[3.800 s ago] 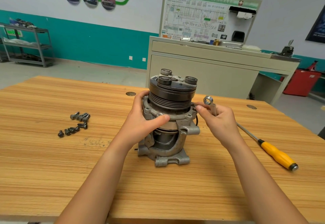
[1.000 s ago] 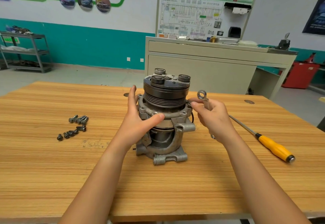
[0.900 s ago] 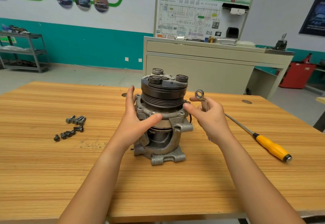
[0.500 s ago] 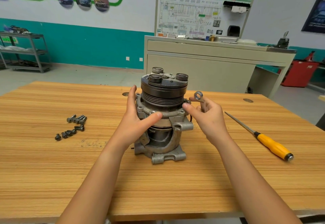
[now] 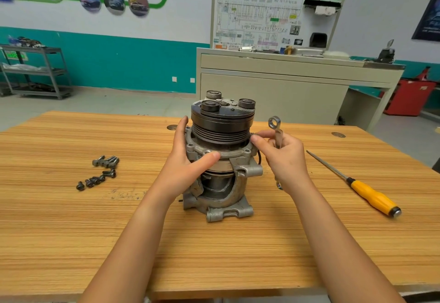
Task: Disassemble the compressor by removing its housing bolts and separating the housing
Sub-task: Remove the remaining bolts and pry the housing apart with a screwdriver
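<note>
Head view: on my feed the compressor (image 5: 221,160) stands upright near the middle of the wooden table (image 5: 71,231), black pulley (image 5: 221,124) on top, grey housing (image 5: 228,198) below
Left hand: I see the left hand (image 5: 188,167) gripping the housing's upper flange from the left, thumb laid across its front, fingers curled round the far side
Right hand: the right hand (image 5: 283,157) holds a ring wrench (image 5: 275,124) upright in curled fingers, ring end above the fist; one fingertip reaches out and touches the flange's right edge
Bolts: loose bolts (image 5: 104,169) lie in two small clusters, well left of the compressor
Screwdriver: I make out a yellow-handled screwdriver (image 5: 366,195) lying flat on the right, apart from the hand
</note>
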The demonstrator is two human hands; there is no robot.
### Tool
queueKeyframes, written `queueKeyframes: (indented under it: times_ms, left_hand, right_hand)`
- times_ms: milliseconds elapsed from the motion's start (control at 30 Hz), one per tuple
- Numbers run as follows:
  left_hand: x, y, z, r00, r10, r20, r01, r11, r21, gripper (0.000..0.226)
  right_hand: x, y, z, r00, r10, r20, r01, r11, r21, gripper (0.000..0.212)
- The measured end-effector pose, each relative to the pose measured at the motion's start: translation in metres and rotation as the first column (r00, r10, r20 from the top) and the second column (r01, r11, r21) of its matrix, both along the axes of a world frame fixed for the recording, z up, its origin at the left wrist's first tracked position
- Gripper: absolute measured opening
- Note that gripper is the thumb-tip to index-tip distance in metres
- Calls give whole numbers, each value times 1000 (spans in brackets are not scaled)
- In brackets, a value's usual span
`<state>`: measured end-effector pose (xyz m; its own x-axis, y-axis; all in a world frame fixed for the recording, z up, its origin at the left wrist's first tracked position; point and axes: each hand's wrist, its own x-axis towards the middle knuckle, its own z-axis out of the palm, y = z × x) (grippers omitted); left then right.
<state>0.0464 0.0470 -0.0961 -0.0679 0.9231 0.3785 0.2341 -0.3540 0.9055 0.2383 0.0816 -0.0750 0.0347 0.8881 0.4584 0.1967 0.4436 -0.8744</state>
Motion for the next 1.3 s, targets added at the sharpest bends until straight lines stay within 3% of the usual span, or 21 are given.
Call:
queueKeyframes:
  times_ms: [100, 167, 333, 500, 733, 833, 933, 1167, 1300]
  left_hand:
    - [0, -1, 0, 1000, -3, -3, 3, 1000, 6, 108]
    - [0, -2, 0, 1000, -6, -1, 6, 1000, 11, 108]
    - [0, -2, 0, 1000, -5, 7, 5, 1000, 15, 109]
    - [0, -1, -1, 1000, 6, 1, -6, 1000, 8, 106]
    - [0, 1, -2, 1000, 7, -17, -6, 999, 33, 104]
    - [-1, 2, -4, 1000, 14, -15, -14, 1000, 24, 100]
    - [-2, 3, -4, 1000, 7, -18, -7, 1000, 22, 98]
    - [-1, 0, -1, 999, -40, 15, 40, 999, 14, 102]
    - [-2, 1, -3, 999, -33, 20, 33, 999, 19, 104]
  right_hand:
    - [5, 1, 0, 990, 91, -106, -100, 992, -77, 14]
    - [6, 0, -2, 990, 99, -96, -107, 991, -84, 22]
    - [3, 0, -2, 998, 56, 6, -56, 998, -2, 8]
    - [11, 1, -1, 978, 183, -102, -190, 979, -75, 12]
    - [3, 3, 1, 998, 7, 63, -11, 998, 57, 10]
    - [8, 4, 2, 996, 80, 40, -81, 997, 9, 5]
    - [12, 3, 0, 984, 174, -46, -177, 983, -56, 16]
    - [8, 5, 2, 995, 86, 47, -85, 996, -5, 8]
    - [16, 5, 7, 973, 230, -12, -230, 969, -92, 8]
